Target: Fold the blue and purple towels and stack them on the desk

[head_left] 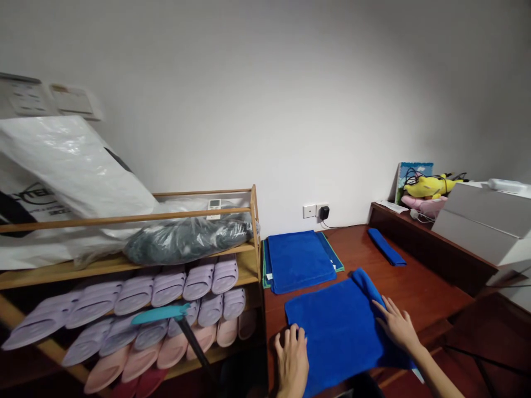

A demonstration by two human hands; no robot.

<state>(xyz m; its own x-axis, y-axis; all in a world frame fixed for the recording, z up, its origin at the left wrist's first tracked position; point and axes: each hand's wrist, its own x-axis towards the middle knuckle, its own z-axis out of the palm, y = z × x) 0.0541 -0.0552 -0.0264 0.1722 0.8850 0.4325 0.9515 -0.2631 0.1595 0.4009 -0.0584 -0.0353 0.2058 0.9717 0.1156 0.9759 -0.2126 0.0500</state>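
Observation:
A blue cloth [338, 331] lies spread on the reddish-brown wooden table [352, 251], its right edge turned over into a narrow folded strip. My right hand [396, 326] rests on that side, fingers stretched and spread over the fold. At the cloth's left edge is my left hand [292, 356], fingers apart and slightly bent, fingertips touching the edge. Behind it lies a flat stack of cloths, a blue cloth [301, 260] on top and a green-edged cloth [338, 260] showing beneath. A narrow folded blue cloth [385, 247] lies farther back on the right.
To the left stands a wooden shoe rack [253, 237] with several lilac slippers [170, 284] and pink slippers [141, 359]. A turquoise-topped object [160, 314] stands before it. A black plug [324, 212] is in the wall. White boxes [485, 221] and a yellow plush toy [429, 187] sit on the raised right ledge.

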